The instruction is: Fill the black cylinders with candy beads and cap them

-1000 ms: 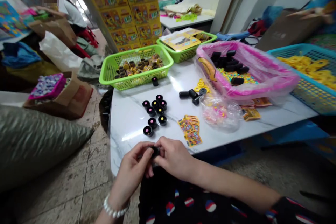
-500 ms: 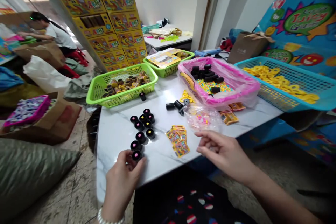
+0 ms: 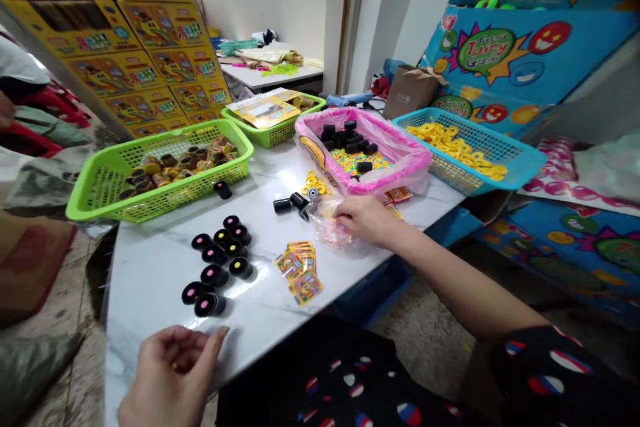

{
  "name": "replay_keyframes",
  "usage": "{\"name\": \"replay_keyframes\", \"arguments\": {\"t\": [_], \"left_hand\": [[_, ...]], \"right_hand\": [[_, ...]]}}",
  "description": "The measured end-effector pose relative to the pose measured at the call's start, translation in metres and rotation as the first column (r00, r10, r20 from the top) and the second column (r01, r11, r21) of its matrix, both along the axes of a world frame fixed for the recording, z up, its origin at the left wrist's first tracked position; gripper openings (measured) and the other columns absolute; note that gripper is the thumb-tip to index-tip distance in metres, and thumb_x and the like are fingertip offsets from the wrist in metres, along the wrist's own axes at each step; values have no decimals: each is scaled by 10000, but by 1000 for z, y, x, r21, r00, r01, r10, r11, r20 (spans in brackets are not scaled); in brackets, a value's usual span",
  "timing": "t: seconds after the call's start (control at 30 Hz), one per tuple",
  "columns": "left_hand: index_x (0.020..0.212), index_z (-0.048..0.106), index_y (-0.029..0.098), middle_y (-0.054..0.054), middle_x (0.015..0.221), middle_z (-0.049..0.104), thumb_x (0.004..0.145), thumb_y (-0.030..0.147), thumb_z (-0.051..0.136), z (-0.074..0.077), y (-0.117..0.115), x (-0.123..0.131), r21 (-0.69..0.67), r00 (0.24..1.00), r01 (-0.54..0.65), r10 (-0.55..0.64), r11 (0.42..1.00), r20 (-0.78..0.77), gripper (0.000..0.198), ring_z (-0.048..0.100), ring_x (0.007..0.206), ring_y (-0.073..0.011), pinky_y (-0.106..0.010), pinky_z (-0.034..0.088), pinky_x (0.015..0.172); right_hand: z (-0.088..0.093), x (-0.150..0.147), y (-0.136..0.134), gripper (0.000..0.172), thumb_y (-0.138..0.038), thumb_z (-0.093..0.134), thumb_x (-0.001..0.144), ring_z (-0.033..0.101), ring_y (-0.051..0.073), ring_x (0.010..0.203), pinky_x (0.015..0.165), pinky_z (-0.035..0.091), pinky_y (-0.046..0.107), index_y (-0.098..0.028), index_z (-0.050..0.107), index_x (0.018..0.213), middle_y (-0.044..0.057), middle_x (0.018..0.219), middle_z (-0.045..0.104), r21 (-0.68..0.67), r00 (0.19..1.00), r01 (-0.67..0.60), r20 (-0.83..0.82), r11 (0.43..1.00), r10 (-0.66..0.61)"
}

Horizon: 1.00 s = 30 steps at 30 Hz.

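Note:
My right hand point(image 3: 367, 220) lies on a transparent plastic bag point(image 3: 325, 223) of small pink and yellow pieces, and I cannot tell whether it grips the plastic. My left hand point(image 3: 170, 373) hangs half curled at the table's front edge, with a tiny yellow speck showing by the fingers. Several black round tubs with coloured tops point(image 3: 217, 260) stand on the white marble table point(image 3: 150, 300), just beyond that hand. Left of the bag lie loose black cylinders point(image 3: 283, 205) and yellow rings point(image 3: 313, 185). A stack of printed yellow cards point(image 3: 299, 273) sits nearer me.
A green basket of black and gold rolls point(image 3: 160, 173) and a second green basket point(image 3: 273, 119) stand at the back. A pink-lined tray point(image 3: 363, 153) and a blue basket of yellow rings point(image 3: 465, 153) sit to the right. Printed boxes and gum displays surround the table.
My right hand has reached forward onto the plastic bag. My left hand has left the black tubs and drawn back to the table edge. The view has turned left of earlier.

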State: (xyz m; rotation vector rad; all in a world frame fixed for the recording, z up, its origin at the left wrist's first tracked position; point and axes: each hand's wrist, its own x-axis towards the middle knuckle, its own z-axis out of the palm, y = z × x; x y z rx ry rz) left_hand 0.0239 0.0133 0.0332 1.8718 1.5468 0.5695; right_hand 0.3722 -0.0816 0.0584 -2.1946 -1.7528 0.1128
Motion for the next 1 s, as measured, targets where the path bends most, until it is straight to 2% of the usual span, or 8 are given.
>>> {"name": "replay_keyframes", "arguments": {"t": [0.13, 0.23, 0.33, 0.57, 0.7, 0.83, 0.9, 1.0], "left_hand": [[941, 549, 250, 5, 732, 644, 833, 568, 577, 20, -24, 16, 300, 959, 276, -239, 913, -153, 336, 610, 603, -180, -296, 495, 594], [1018, 591, 223, -37, 852, 662, 917, 387, 535, 38, -14, 57, 481, 830, 553, -502, 680, -244, 200, 618, 668, -172, -285, 496, 642], [1103, 604, 144, -137, 1035, 663, 905, 208, 519, 48, 18, 117, 500, 730, 684, -507, 532, -459, 224, 633, 938, -256, -359, 495, 803], [719, 642, 128, -156, 729, 678, 740, 82, 590, 44, 80, 218, 409, 630, 764, -442, 499, -638, 72, 654, 785, -284, -368, 470, 699], [848, 633, 114, -158, 795, 685, 766, 103, 557, 47, 57, 196, 406, 632, 761, -438, 505, -639, 113, 655, 779, -266, -338, 462, 653], [969, 619, 146, -102, 869, 695, 881, 282, 539, 41, 10, 126, 321, 604, 788, -561, 524, -566, 180, 664, 800, -231, -319, 487, 703], [1067, 614, 165, -96, 959, 708, 895, 335, 537, 33, -7, 89, 268, 639, 760, -605, 592, -475, 253, 674, 843, -223, -318, 502, 744], [1141, 600, 179, -96, 1005, 718, 884, 343, 550, 23, -22, 47, 181, 704, 669, -537, 721, -465, 309, 687, 846, -230, -318, 506, 730]], "right_hand": [[-14, 1, 18, 179, -161, 545, 853, 634, 200, 823, 743, 430, 271, -126, 720, 831, 116, 887, 699, -121, 998, -57, 27, 991, 60], [-18, 2, 20, 193, -139, 519, 853, 625, 198, 833, 746, 421, 268, -126, 712, 845, 117, 900, 693, -123, 997, -73, 29, 990, 77], [-18, 4, 18, 182, -105, 528, 821, 620, 192, 829, 748, 418, 259, -134, 708, 826, 105, 889, 696, -128, 994, -98, 28, 987, 102], [-18, -1, 13, 124, -112, 550, 790, 618, 195, 803, 699, 411, 261, -138, 668, 818, 106, 886, 685, -68, 999, -23, 38, 997, 26], [-16, -1, 9, 113, -101, 532, 793, 609, 188, 796, 705, 418, 265, -139, 630, 836, 93, 853, 674, 30, 998, 59, 2, 998, -59], [-11, -7, -6, 70, -137, 546, 831, 612, 157, 739, 696, 459, 263, -149, 608, 800, 58, 793, 658, 241, 960, 174, -259, 955, -110], [-7, -20, -15, 72, -215, 636, 811, 620, 140, 650, 618, 490, 257, -158, 617, 851, 26, 753, 654, 328, 825, 227, -566, 917, -2], [-2, -55, -21, 235, -273, 736, 751, 625, 127, 549, 521, 510, 245, -155, 641, 931, 1, 696, 658, 277, 475, 186, -865, 943, 161]]}}
